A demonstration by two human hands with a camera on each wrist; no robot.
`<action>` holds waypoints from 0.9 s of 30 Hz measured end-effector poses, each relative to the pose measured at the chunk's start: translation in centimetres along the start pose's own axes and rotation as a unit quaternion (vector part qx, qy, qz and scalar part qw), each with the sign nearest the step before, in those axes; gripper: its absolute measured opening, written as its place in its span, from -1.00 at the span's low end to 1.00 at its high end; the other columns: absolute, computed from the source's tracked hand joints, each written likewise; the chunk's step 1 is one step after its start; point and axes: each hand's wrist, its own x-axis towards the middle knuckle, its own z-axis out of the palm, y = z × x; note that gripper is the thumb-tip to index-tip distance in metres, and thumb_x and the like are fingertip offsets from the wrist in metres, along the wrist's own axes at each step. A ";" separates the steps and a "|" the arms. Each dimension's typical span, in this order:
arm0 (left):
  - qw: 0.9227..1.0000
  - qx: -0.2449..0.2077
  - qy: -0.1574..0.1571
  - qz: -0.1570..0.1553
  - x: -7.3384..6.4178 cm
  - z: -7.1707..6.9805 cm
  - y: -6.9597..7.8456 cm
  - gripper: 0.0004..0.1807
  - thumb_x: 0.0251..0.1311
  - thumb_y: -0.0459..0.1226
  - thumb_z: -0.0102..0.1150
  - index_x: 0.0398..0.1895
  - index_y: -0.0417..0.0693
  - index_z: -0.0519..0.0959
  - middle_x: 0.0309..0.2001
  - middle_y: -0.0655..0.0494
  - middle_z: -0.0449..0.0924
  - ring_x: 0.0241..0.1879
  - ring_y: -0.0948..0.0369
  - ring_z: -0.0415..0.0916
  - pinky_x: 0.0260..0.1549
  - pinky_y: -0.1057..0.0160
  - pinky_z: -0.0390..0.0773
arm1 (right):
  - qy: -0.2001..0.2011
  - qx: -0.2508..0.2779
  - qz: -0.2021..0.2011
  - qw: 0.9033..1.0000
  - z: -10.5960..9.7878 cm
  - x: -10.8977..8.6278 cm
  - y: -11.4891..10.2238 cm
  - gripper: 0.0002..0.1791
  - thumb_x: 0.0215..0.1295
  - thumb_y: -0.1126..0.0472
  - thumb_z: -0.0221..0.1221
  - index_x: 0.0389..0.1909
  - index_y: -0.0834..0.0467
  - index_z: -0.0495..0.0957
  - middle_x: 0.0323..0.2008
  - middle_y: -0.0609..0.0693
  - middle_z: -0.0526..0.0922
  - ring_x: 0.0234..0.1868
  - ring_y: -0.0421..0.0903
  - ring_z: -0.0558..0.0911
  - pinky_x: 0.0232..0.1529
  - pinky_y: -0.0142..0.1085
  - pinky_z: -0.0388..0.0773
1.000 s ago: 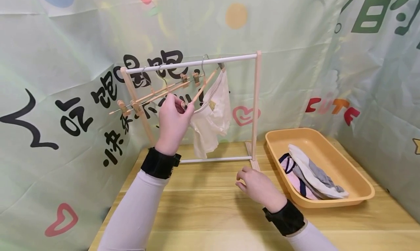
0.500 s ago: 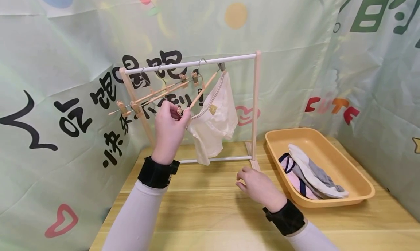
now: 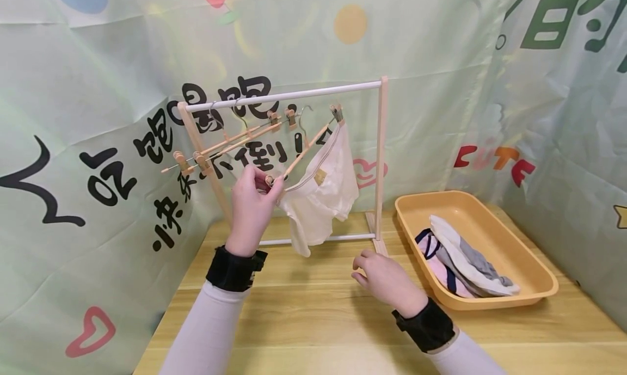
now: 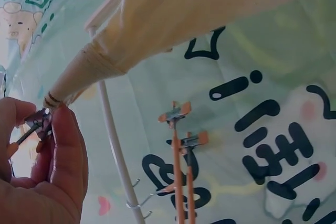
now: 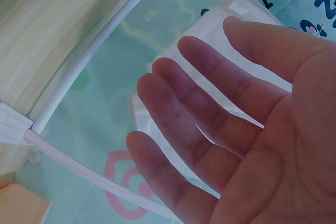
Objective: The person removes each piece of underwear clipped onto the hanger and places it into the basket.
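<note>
My left hand (image 3: 253, 206) pinches the left clip end of a wooden clip hanger (image 3: 307, 147). In the left wrist view, thumb and fingers (image 4: 68, 150) close round the metal clip (image 4: 39, 123). Cream shorts (image 3: 320, 192) hang from the hanger, their waistband slanting up to the right clip (image 3: 337, 114). The hanger's wire hook (image 3: 302, 119) is below the rack's white rod (image 3: 323, 90), apart from it. Over the table, my right hand (image 3: 389, 281) holds nothing; its fingers are spread and relaxed in the right wrist view.
Two more clip hangers (image 3: 230, 141) hang at the left of the rack. An orange basin (image 3: 531, 255) on the right holds pink and grey-white clothes (image 3: 465, 260). The wooden table (image 3: 313, 320) is bordered by printed cloth walls (image 3: 426, 48).
My left hand has moved down, lowering the hanger with the shorts. Its hook has come off the rod, where it hung a second ago. The right hand stays put.
</note>
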 end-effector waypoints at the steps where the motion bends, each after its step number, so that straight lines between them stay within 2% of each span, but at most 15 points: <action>1: 1.000 -0.002 -0.003 -0.001 -0.1 0.0 -0.1 -0.76 0.10 -0.25 0.24 -0.40 -0.21 0.40 -0.43 -0.06 0.52 -0.45 0.19 0.54 -0.55 0.15 0.62 | 0.002 0.000 -0.001 1.000 0.0 0.0 0.0 -0.88 0.14 0.16 0.30 -0.39 0.13 0.61 -0.40 -0.01 0.56 -0.43 -0.11 0.55 -0.43 -0.18 0.60; 7: 0.999 -0.017 -0.026 -0.019 -1.0 0.3 -1.1 -0.77 0.10 -0.26 0.24 -0.41 -0.19 0.40 -0.43 -0.05 0.52 -0.45 0.21 0.53 -0.57 0.16 0.60 | 0.012 -0.005 -0.004 1.000 -0.2 -0.1 0.1 -0.89 0.13 0.16 0.30 -0.41 0.12 0.61 -0.42 -0.02 0.56 -0.42 -0.11 0.57 -0.39 -0.17 0.62; 10: 0.999 -0.028 -0.029 -0.026 -1.5 0.3 -1.5 -0.77 0.10 -0.26 0.25 -0.42 -0.19 0.40 -0.44 -0.03 0.52 -0.45 0.23 0.52 -0.58 0.22 0.59 | 0.015 -0.005 -0.002 1.000 -0.4 0.0 0.2 -0.89 0.13 0.16 0.30 -0.41 0.11 0.62 -0.42 -0.03 0.57 -0.41 -0.11 0.57 -0.39 -0.16 0.63; 11: 0.998 -0.033 -0.031 -0.032 -1.7 0.2 -1.2 -0.77 0.10 -0.28 0.25 -0.42 -0.21 0.40 -0.44 -0.05 0.52 -0.45 0.21 0.53 -0.58 0.23 0.58 | 0.014 -0.005 -0.001 1.000 -0.4 0.0 0.2 -0.89 0.13 0.16 0.30 -0.41 0.11 0.62 -0.43 -0.03 0.57 -0.41 -0.11 0.57 -0.39 -0.16 0.63; 16: 0.997 -0.050 -0.039 -0.051 -2.5 0.2 -1.5 -0.76 0.09 -0.29 0.29 -0.40 -0.25 0.42 -0.43 -0.07 0.55 -0.45 0.19 0.53 -0.53 0.35 0.57 | 0.014 -0.007 0.002 1.000 -0.6 0.1 0.4 -0.89 0.14 0.15 0.30 -0.40 0.11 0.62 -0.43 -0.04 0.56 -0.42 -0.13 0.56 -0.40 -0.17 0.62; 22: 0.994 -0.072 -0.056 -0.067 -3.6 0.4 -2.5 -0.75 0.09 -0.27 0.29 -0.41 -0.22 0.42 -0.43 -0.08 0.56 -0.44 0.22 0.53 -0.51 0.39 0.62 | 0.021 -0.001 -0.002 1.000 -1.1 0.1 0.7 -0.90 0.17 0.16 0.28 -0.40 0.10 0.60 -0.41 -0.03 0.57 -0.43 -0.14 0.56 -0.44 -0.20 0.59; 27: 0.991 -0.085 -0.062 -0.088 -4.6 0.7 -2.7 -0.75 0.09 -0.32 0.30 -0.38 -0.27 0.43 -0.41 -0.11 0.56 -0.43 0.18 0.53 -0.52 0.49 0.56 | 0.037 0.010 0.013 0.999 -2.1 0.3 1.2 -0.93 0.19 0.17 0.27 -0.37 0.08 0.62 -0.39 -0.05 0.58 -0.43 -0.13 0.58 -0.46 -0.19 0.60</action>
